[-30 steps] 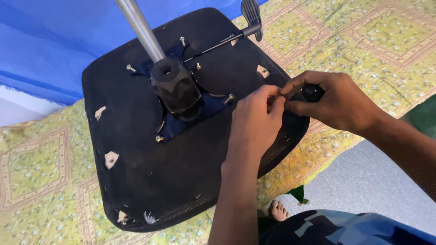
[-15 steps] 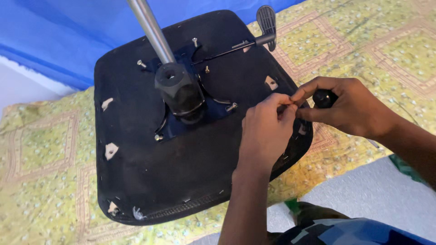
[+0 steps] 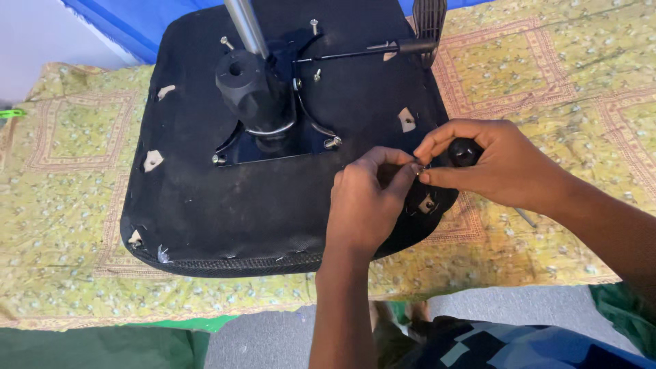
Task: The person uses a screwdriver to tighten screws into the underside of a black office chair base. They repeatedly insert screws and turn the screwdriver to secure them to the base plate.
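Chair seat underside (image 3: 225, 198): black fabric, with pale tan patches showing through at the holes. Central mechanism (image 3: 251, 89): black, with a silver metal post (image 3: 244, 24). Lever paddle (image 3: 429, 20): dark grey, ribbed. Tool handle (image 3: 465, 152): black. Cloth (image 3: 68, 178) beneath was yellow-green, with small white flowers and reddish-brown square borders. Sheet (image 3: 137, 24) behind was blue. Floor (image 3: 287, 335) was grey.

Small part (image 3: 418, 166) between fingertips, indiscernible

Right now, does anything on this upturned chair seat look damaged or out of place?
Yes. The black fabric on the seat underside is torn in several spots, with pale patches showing through, for example near the left edge and by the lever side. Both hands, left and right, pinch something small at the rim.
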